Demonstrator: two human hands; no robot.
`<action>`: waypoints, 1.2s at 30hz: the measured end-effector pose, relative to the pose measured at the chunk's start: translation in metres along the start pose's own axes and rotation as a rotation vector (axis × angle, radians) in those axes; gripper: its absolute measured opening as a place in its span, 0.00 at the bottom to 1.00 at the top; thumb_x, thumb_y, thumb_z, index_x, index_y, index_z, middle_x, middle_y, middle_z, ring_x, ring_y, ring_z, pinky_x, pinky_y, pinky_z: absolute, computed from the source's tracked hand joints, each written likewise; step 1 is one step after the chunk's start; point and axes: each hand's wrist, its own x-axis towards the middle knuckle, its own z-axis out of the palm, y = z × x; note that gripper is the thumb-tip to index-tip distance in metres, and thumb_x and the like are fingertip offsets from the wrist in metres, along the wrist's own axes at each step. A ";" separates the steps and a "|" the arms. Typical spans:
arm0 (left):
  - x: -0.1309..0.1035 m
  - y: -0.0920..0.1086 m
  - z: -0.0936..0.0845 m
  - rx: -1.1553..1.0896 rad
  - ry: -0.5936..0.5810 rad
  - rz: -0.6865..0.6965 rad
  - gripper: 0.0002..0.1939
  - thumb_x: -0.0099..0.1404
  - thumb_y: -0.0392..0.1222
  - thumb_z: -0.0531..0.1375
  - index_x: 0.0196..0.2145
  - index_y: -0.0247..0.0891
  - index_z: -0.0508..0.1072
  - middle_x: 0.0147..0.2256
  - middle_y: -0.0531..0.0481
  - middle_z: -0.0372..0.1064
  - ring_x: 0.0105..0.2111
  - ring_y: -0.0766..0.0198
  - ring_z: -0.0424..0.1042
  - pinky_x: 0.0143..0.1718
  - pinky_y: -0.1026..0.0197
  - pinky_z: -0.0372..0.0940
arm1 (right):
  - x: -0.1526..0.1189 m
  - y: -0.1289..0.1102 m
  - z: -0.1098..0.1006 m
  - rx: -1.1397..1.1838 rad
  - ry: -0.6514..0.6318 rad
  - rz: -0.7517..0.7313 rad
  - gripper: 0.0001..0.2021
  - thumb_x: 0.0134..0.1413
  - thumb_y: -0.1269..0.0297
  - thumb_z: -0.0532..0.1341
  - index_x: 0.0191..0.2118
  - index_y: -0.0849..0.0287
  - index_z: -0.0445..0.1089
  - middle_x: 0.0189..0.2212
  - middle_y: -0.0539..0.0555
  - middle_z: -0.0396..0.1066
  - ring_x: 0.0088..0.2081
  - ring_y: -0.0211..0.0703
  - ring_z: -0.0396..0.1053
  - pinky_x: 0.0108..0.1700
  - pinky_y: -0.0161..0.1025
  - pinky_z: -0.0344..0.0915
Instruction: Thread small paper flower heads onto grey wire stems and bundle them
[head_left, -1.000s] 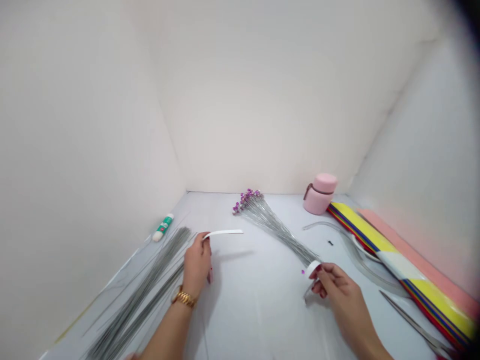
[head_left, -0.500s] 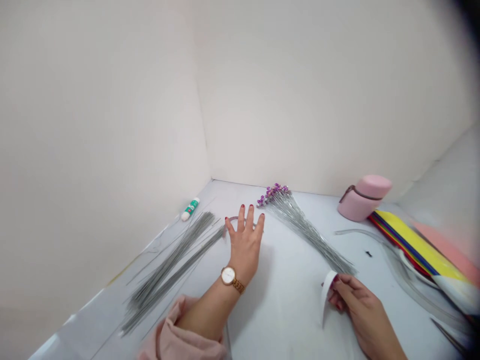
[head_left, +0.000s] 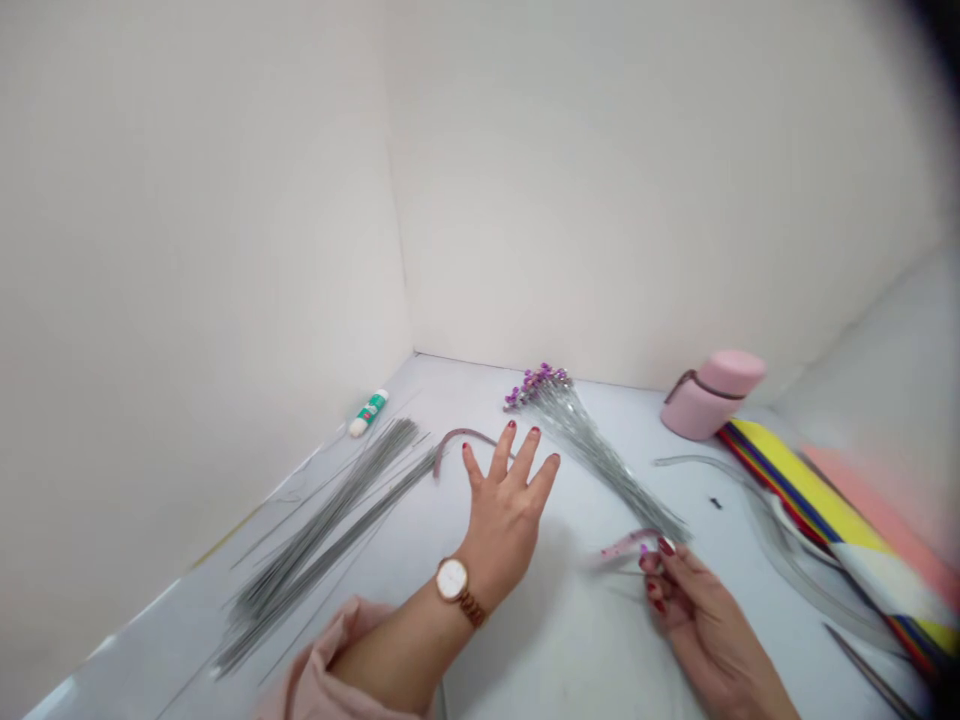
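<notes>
My left hand (head_left: pixel 501 525), with a watch (head_left: pixel 451 579) at the wrist, hovers over the table with its fingers spread and nothing in them. Just beyond its fingertips lies a curved pinkish strip (head_left: pixel 454 434). Between the thumb and fingers of my right hand (head_left: pixel 701 605) is a curling pink-patterned strip (head_left: pixel 626 546), blurred at its free end. A small purple bit and a thin stem-like line show at the same pinch. Close behind this hand ends a bundle of silvery wire stems (head_left: pixel 600 450) topped with purple beads (head_left: pixel 536 382).
On the left lie bundles of bare grey wires (head_left: pixel 322 540) and a glue stick (head_left: pixel 369 412). To the right are a pink flask (head_left: pixel 709 395), coloured sheets (head_left: pixel 787 485), a clear curved strip (head_left: pixel 787 560) and a pointed metal tool (head_left: pixel 866 665). Walls border the table behind and at left.
My left hand has moved slightly right, uncovering more of the curved strip. The strip in my right hand has turned from its white side to its pink side. The view has shifted a little.
</notes>
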 end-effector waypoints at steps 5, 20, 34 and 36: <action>-0.030 0.012 0.007 -0.320 0.018 0.038 0.18 0.62 0.32 0.49 0.50 0.43 0.60 0.52 0.44 0.60 0.55 0.55 0.52 0.53 0.37 0.41 | -0.022 0.006 0.033 0.170 -0.029 0.054 0.13 0.32 0.63 0.70 0.27 0.57 0.67 0.22 0.45 0.68 0.17 0.28 0.61 0.18 0.25 0.60; -0.021 -0.014 0.022 -0.689 -0.533 -0.170 0.09 0.61 0.40 0.50 0.28 0.39 0.69 0.27 0.52 0.71 0.29 0.63 0.69 0.32 0.63 0.63 | -0.018 -0.007 0.024 0.105 -0.003 -0.159 0.09 0.44 0.61 0.65 0.28 0.61 0.69 0.27 0.50 0.71 0.19 0.27 0.60 0.20 0.26 0.53; -0.037 0.010 0.024 -0.417 -0.284 0.167 0.11 0.63 0.36 0.50 0.35 0.40 0.72 0.26 0.51 0.74 0.27 0.63 0.72 0.29 0.64 0.66 | -0.033 0.012 0.035 -0.398 -0.108 -0.367 0.09 0.47 0.59 0.61 0.29 0.59 0.73 0.25 0.53 0.70 0.26 0.39 0.64 0.27 0.35 0.58; -0.037 0.003 0.027 -0.292 -0.220 0.208 0.11 0.62 0.36 0.50 0.37 0.38 0.72 0.25 0.49 0.73 0.26 0.61 0.71 0.29 0.60 0.65 | -0.031 0.006 0.029 -0.521 -0.113 -0.443 0.06 0.48 0.61 0.61 0.29 0.57 0.73 0.26 0.52 0.70 0.28 0.41 0.64 0.30 0.36 0.58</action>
